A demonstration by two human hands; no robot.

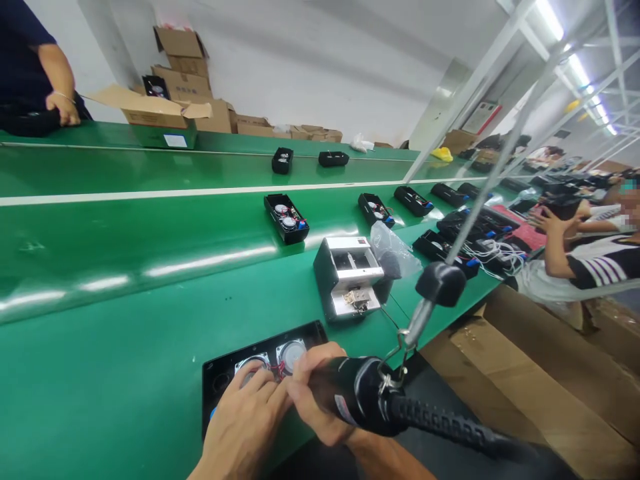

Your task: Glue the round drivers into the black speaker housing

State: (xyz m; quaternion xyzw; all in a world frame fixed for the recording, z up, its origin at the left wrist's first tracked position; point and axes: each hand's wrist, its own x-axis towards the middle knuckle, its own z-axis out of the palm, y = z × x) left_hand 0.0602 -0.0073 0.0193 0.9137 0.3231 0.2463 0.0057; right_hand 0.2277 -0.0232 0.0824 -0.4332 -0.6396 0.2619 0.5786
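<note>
A black plastic housing [220, 367] lies on the green conveyor belt [100, 373] right in front of me, with round speaker drivers [291, 353] inside and red wires between them. My left hand [245, 420] grips the housing, its fingers over the left driver and the wires. My right hand [315, 397] is shut around a black electric screwdriver [360, 397], which hangs from a metal hook and has a ribbed cable trailing to the lower right. The screwdriver's tip is hidden behind my fingers.
A silver metal fixture [345, 277] stands just beyond my hands, beside a grey plastic bag [393, 250]. Several open black housings [286, 218] line the belt. A tool hanger [440, 283] hangs close on the right. Co-workers [575, 253] sit further along; cardboard boxes [180, 80] stand behind.
</note>
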